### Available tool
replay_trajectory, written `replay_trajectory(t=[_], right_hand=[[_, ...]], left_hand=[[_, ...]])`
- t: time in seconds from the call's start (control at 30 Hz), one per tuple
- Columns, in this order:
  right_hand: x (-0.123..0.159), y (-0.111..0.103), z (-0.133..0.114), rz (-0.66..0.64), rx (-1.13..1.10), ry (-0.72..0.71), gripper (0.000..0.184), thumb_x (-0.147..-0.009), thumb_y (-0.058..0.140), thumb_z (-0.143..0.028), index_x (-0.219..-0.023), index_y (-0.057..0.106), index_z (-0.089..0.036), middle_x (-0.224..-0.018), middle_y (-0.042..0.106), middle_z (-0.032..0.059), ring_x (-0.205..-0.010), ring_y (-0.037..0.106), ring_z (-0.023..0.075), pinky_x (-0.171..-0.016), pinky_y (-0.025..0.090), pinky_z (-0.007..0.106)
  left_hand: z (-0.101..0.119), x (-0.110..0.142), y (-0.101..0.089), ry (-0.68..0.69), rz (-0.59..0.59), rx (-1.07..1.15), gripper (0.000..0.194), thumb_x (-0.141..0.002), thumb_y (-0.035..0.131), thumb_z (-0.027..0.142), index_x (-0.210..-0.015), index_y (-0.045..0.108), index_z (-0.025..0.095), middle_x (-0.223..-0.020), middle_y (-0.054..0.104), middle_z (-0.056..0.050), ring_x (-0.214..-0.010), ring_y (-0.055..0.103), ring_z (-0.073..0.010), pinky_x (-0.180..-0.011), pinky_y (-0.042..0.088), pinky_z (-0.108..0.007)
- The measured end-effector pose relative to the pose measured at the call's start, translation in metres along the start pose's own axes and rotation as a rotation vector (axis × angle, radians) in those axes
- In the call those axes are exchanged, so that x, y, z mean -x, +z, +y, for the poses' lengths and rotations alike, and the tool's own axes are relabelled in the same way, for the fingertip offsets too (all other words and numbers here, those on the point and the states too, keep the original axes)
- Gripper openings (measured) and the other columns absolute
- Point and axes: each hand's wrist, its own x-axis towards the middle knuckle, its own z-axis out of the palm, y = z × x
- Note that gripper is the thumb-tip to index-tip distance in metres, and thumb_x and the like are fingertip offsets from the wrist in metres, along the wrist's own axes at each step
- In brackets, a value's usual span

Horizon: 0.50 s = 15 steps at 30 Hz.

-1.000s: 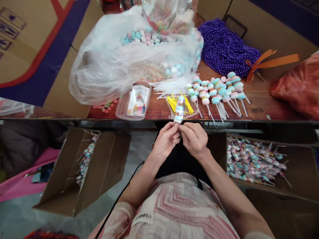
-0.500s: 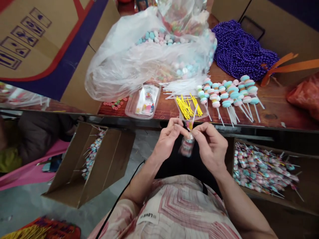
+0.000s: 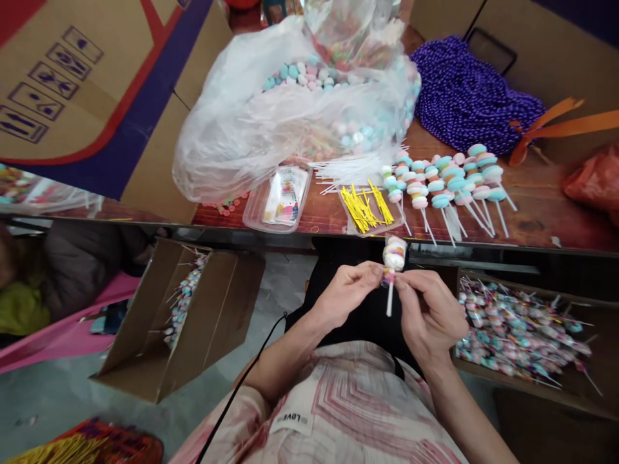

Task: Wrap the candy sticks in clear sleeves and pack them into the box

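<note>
A wrapped candy lollipop (image 3: 394, 253) is held upright just off the table's front edge, candy on top and white stick pointing down. With fingers pinched, my left hand (image 3: 349, 291) grips the gathered wrapper below the candy. My right hand (image 3: 431, 310) pinches the same neck from the other side. Just beyond, yellow twist ties (image 3: 365, 207) lie in a clear tray. Unwrapped candy sticks (image 3: 447, 180) in pink, blue and white lie in a row to its right. Printed wrapper bags (image 3: 289, 193) fill another clear tray on the left.
A large plastic bag of candies (image 3: 232, 122) covers the table's middle, with white sticks (image 3: 348, 171) before it. Purple cord (image 3: 474, 96) is heaped at right. Cardboard boxes (image 3: 213, 322) holding wrapped lollipops (image 3: 517, 328) stand below on both sides. Another person's leg (image 3: 82, 270) shows at left.
The lollipop has been turned over: its candy end pointed down before and now points up. Both hands have shifted slightly right and down, still pinching the wrapper's neck.
</note>
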Motion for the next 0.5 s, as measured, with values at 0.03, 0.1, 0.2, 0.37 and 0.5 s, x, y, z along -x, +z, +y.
replay_trajectory(t=[0.03, 0.1, 0.2, 0.37, 0.5], right_hand=[[0.002, -0.003, 0.001, 0.009, -0.007, 0.018, 0.019, -0.087, 0.067, -0.012, -0.096, 0.074, -0.027, -0.083, 0.072, 0.0027, -0.075, 0.066, 0.0194, -0.07, 0.053, 0.035], [0.006, -0.009, 0.003, 0.013, -0.048, 0.076, 0.018, -0.088, 0.066, -0.014, -0.096, 0.076, -0.027, -0.086, 0.073, 0.0033, -0.078, 0.067, 0.0204, -0.073, 0.054, 0.036], [0.009, -0.017, 0.008, -0.016, -0.233, 0.276, 0.016, -0.091, 0.064, -0.021, -0.097, 0.078, -0.027, -0.088, 0.073, 0.0041, -0.079, 0.066, 0.0195, -0.073, 0.054, 0.035], [0.016, -0.022, 0.023, -0.085, -0.54, 0.626, 0.016, -0.087, 0.071, -0.033, -0.097, 0.081, -0.026, -0.071, 0.069, 0.0022, -0.061, 0.059, 0.0147, -0.058, 0.049, 0.029], [0.027, -0.016, 0.029, -0.037, -0.612, 0.807, 0.011, -0.072, 0.084, -0.031, -0.078, 0.079, -0.023, -0.064, 0.066, 0.0005, -0.055, 0.056, 0.0121, -0.052, 0.046, 0.026]], left_hand=[[0.0, 0.0, 0.004, -0.025, -0.021, 0.033, 0.042, -0.076, 0.075, 0.059, -0.075, 0.079, 0.016, -0.081, 0.07, -0.005, -0.079, 0.06, -0.0144, -0.08, 0.047, -0.028], [-0.002, -0.001, 0.012, -0.073, -0.031, 0.092, 0.035, -0.072, 0.082, 0.051, -0.081, 0.08, 0.017, -0.084, 0.073, -0.006, -0.08, 0.062, -0.0148, -0.082, 0.048, -0.029], [-0.006, -0.003, 0.021, -0.081, 0.02, 0.127, 0.026, -0.072, 0.084, 0.04, -0.087, 0.082, 0.019, -0.092, 0.076, -0.008, -0.083, 0.066, -0.0165, -0.085, 0.051, -0.032], [-0.016, -0.011, 0.021, 0.174, 0.135, -0.141, 0.007, -0.08, 0.075, 0.024, -0.082, 0.081, 0.022, -0.095, 0.077, -0.008, -0.091, 0.068, -0.0201, -0.088, 0.05, -0.036], [-0.018, -0.017, 0.021, 0.364, 0.06, -0.438, 0.011, -0.083, 0.071, 0.019, -0.077, 0.079, 0.025, -0.088, 0.077, -0.007, -0.088, 0.067, -0.0203, -0.088, 0.048, -0.036]])
